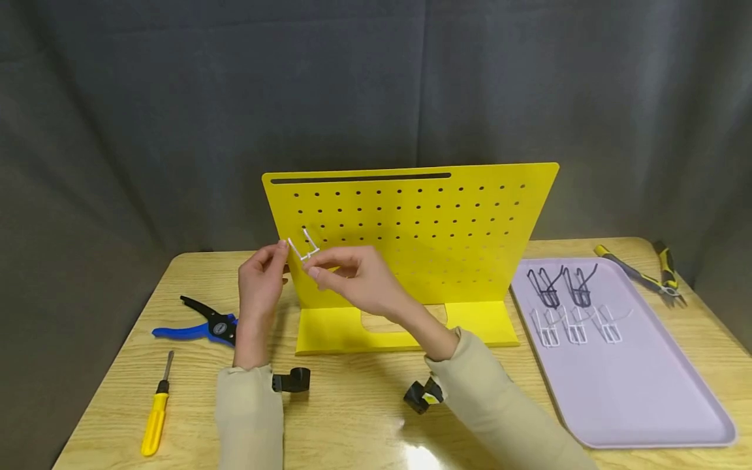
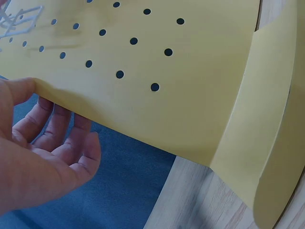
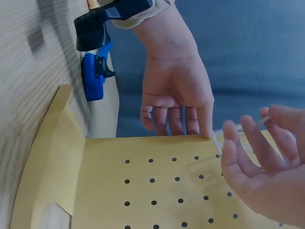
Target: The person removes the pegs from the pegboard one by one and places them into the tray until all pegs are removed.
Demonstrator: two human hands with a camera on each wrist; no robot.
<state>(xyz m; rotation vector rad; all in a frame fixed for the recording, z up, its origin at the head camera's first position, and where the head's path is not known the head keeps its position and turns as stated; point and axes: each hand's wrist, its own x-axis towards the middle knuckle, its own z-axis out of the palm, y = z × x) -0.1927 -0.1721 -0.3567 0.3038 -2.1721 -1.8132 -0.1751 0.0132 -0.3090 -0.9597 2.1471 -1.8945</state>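
Note:
A yellow pegboard (image 1: 405,258) with rows of round holes stands upright on its own base. My left hand (image 1: 262,279) grips the board's left edge, its thumb on the front face and the fingers curled behind, as the left wrist view shows. Between the thumb and fingers of my right hand (image 1: 369,279) is a white wire hook (image 1: 311,254), held at the front of the board near the upper left holes. In the left wrist view the wire hook (image 2: 24,21) overlaps the holes; in the right wrist view my fingers partly hide it.
On the right lies a lilac tray (image 1: 640,385) with black wire hooks (image 1: 549,297) and white wire hooks (image 1: 576,331). Yellow-and-black pliers (image 1: 668,287) lie behind it. To the left are a blue-handled hand tool (image 1: 220,328) and a yellow screwdriver (image 1: 155,421).

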